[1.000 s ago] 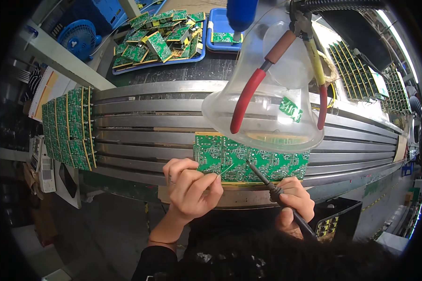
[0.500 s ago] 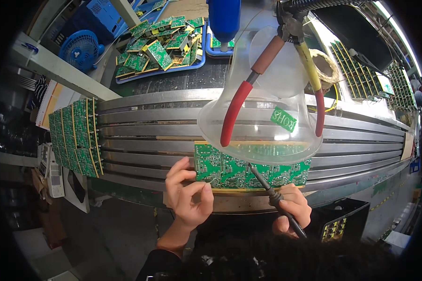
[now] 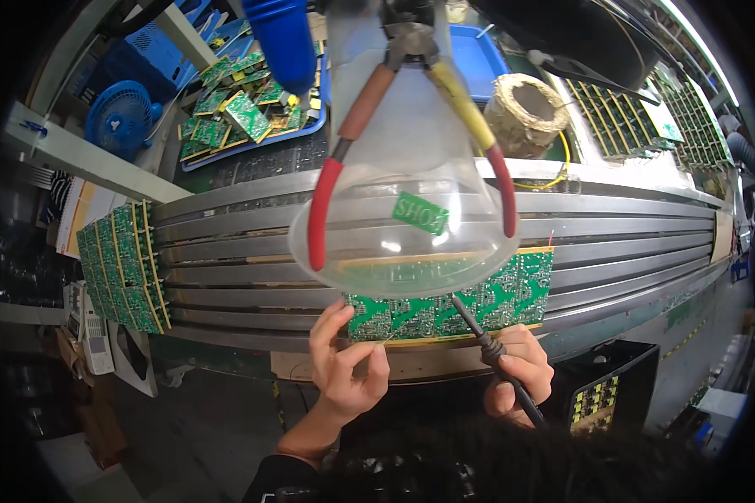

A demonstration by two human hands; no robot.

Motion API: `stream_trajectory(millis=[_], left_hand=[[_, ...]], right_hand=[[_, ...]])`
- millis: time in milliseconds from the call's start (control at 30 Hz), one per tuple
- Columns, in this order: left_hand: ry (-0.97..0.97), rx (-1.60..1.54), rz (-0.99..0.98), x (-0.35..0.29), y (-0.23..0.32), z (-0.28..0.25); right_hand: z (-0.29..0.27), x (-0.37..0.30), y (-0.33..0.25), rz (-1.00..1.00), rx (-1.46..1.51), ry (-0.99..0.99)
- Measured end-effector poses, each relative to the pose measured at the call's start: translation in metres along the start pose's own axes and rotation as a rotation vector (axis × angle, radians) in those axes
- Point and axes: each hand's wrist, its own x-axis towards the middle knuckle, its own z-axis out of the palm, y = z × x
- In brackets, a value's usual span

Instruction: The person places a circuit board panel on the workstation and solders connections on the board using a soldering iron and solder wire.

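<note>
Head view: left hand [image 3: 346, 381] pinches thin wire [image 3: 388, 338], right hand [image 3: 520, 371] clamps fingers round soldering iron [image 3: 469, 319]; lettered green label [image 3: 420, 213] at left hand's one o'clock.

Blue fan [image 3: 117, 119] stood upper left beyond a pale post [image 3: 101, 161], near a blue tray [image 3: 309, 127] heaped with small green boards [image 3: 245, 116]. Clear hood [image 3: 369, 163] with a green label [image 3: 420, 213] hung mid-view, red-and-yellow-handled pliers [image 3: 367, 105] straddling it; wrapped can [image 3: 516, 126] and yellow cable [image 3: 567, 155] sat to its right, second blue tray [image 3: 478, 65] behind. Black box [image 3: 625, 369] stood lower right, pale keypad device [image 3: 98, 342] far left.
</note>
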Motion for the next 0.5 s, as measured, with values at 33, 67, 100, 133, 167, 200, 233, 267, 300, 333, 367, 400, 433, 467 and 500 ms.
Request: stream_trajectory(millis=[33,67,100,133,167,200,233,267,300,333,367,400,433,467,500], left_hand=[[-0.019,0.007,0.007,0.000,0.002,0.003],[-0.018,-0.006,0.007,0.001,0.002,0.006],[-0.015,-0.019,0.028,0.002,0.002,0.009],[-0.011,-0.031,0.049,0.003,0.002,0.012],[-0.008,-0.040,0.069,0.005,0.002,0.015],[-0.004,-0.047,0.089,0.007,0.002,0.017],[-0.002,-0.049,0.088,0.010,0.003,0.018],[0.018,-0.035,0.076,0.014,0.005,0.017],[0.039,-0.020,0.064,0.019,0.007,0.015],[0.060,-0.004,0.052,0.023,0.009,0.013],[0.081,0.013,0.041,0.027,0.008,0.012],[0.084,0.019,0.038,0.029,0.005,0.009],[0.038,0.071,0.064,0.031,0.001,0.004],[-0.008,0.123,0.090,0.034,-0.004,-0.001],[-0.053,0.175,0.114,0.036,-0.008,-0.006]], right_hand=[[-0.003,0.000,-0.001,-0.001,-0.009,0.022],[-0.006,0.001,-0.001,-0.002,-0.022,0.020],[-0.008,0.003,-0.001,-0.020,-0.024,0.001],[-0.010,0.005,0.000,-0.038,-0.025,-0.018],[-0.012,0.007,0.000,-0.054,-0.024,-0.037],[-0.013,0.008,0.000,-0.070,-0.021,-0.056],[-0.014,0.008,-0.001,-0.071,-0.022,-0.058],[-0.015,0.008,-0.002,-0.044,-0.024,-0.038],[-0.015,0.009,-0.004,-0.018,-0.026,-0.019],[-0.015,0.009,-0.006,0.008,-0.026,0.001],[-0.015,0.010,-0.007,0.034,-0.026,0.021],[-0.015,0.011,-0.008,0.034,-0.020,0.018],[-0.015,0.012,-0.010,0.045,-0.016,0.014],[-0.016,0.013,-0.011,0.055,-0.013,0.010],[-0.016,0.014,-0.012,0.065,-0.010,0.006]])
